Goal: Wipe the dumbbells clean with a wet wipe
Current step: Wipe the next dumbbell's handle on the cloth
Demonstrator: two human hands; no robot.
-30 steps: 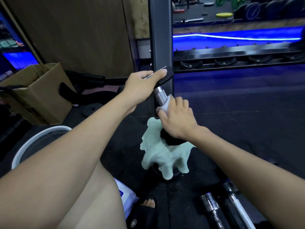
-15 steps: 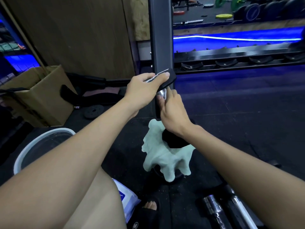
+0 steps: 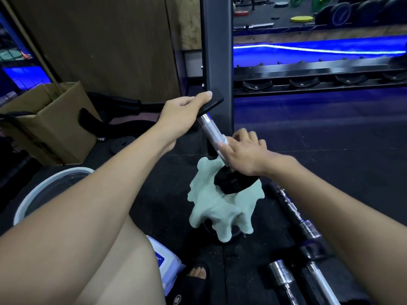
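A dumbbell stands tilted on end, its knurled chrome handle (image 3: pixel 211 129) running from a black upper head (image 3: pixel 213 102) down to a black lower head (image 3: pixel 233 182). The lower head rests on a pale green cloth (image 3: pixel 217 208). My left hand (image 3: pixel 181 113) grips the upper head from the left. My right hand (image 3: pixel 244 153) is wrapped round the lower part of the handle with a white wet wipe (image 3: pixel 223 140) under its fingers.
A pack of wet wipes (image 3: pixel 166 266) lies by my foot. Chrome bars (image 3: pixel 296 216) lie on the floor at right. A white basin (image 3: pixel 47 190) and a cardboard box (image 3: pixel 47 122) stand at left. A black rack post (image 3: pixel 217 51) rises just behind the dumbbell.
My right hand slid up the handle to the upper head, then back down to the lower part with the wipe. The left hand kept its hold on the upper head.
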